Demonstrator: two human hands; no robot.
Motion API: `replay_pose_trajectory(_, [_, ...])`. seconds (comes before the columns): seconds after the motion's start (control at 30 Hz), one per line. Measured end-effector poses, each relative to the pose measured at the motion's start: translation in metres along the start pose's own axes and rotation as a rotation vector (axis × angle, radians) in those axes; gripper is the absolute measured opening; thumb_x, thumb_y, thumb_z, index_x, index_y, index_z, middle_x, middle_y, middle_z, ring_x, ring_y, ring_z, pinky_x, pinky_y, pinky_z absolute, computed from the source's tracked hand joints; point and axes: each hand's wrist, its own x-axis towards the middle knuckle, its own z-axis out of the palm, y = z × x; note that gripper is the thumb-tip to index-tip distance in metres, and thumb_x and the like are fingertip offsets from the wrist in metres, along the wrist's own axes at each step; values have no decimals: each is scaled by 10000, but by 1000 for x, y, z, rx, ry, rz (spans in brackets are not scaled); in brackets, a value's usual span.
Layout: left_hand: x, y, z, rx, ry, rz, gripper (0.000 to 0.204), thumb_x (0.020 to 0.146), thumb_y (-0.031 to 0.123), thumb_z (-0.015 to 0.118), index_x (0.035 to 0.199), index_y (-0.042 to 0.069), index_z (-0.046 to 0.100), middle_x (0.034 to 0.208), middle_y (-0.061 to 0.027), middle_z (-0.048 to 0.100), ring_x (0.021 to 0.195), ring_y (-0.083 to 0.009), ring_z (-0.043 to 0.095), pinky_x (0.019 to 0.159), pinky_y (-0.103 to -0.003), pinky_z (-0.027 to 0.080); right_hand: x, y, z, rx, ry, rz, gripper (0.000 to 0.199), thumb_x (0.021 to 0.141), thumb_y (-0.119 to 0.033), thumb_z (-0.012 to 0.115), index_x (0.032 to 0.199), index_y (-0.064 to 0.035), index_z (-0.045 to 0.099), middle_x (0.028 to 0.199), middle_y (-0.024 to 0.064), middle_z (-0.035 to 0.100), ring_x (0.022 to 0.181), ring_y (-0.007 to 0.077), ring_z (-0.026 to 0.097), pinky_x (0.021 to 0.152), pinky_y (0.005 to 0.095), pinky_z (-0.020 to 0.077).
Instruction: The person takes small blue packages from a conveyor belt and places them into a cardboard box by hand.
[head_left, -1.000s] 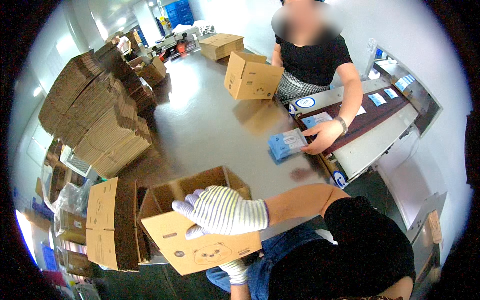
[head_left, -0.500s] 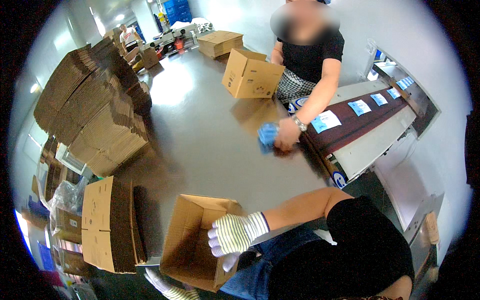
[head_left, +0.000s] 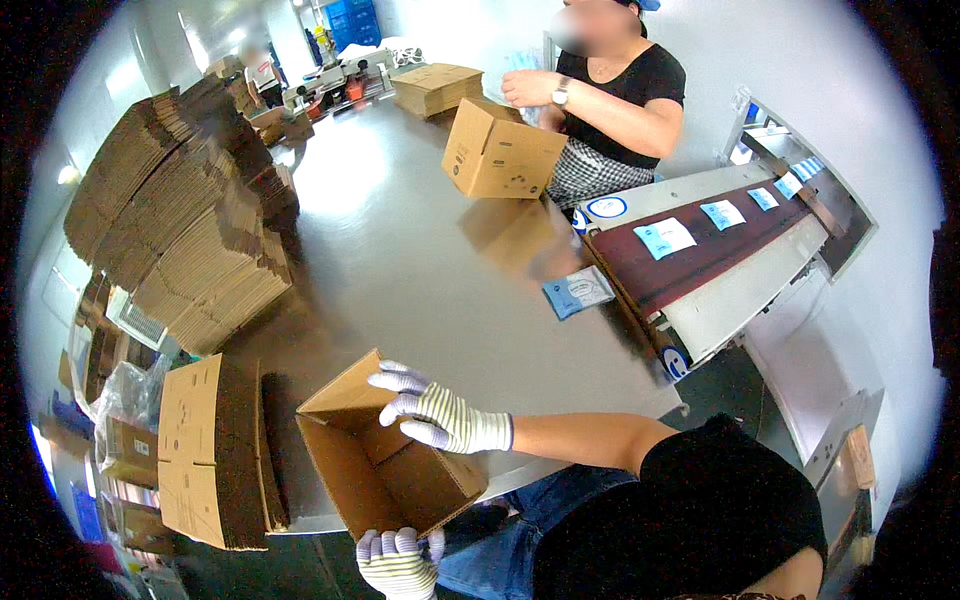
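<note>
An open cardboard box (head_left: 345, 460) sits tilted at the near edge of the table, its inside showing bare brown walls. My left hand (head_left: 398, 565), in a striped glove, has its fingers hooked over the box's near rim. Above the box's far right side is my right hand (head_left: 445, 415), gloved the same way, fingers spread and holding nothing. Whether its fingertips touch the raised flap, I cannot tell.
Flattened cartons stand in a small stack (head_left: 190, 450) left of my box and tall stacks (head_left: 180, 220) farther back. A blue-and-white packet (head_left: 578, 292) lies beside the conveyor (head_left: 640, 285), which carries several more. Across the table, a co-worker (head_left: 620, 110) handles packets behind another box (head_left: 500, 150).
My left hand has come up onto the box's near rim. My right hand has moved up and left, opening its fingers. The box has turned. The co-worker's hand has drawn back, leaving a packet on the table.
</note>
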Motion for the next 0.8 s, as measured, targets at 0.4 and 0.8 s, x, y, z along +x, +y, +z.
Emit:
replay_pose_trajectory(0.4, [-3,9,22,43,260,-104,305,908,410,516,761,145,541,595,-36,507,566,-231,530,664,-369,466,9,4,5,283,-48,27,191,941,-252,489,942,-97,601,1468,123,328,1397,352,186,1138,459,151])
replay_pose_trajectory(0.8, [-20,13,42,163,285,-138,346,935,424,424,778,124,494,626,-45,381,609,-236,444,749,-402,415,7,7,11,395,52,46,189,912,-260,532,890,-100,631,1420,134,401,1391,355,203,1140,464,139])
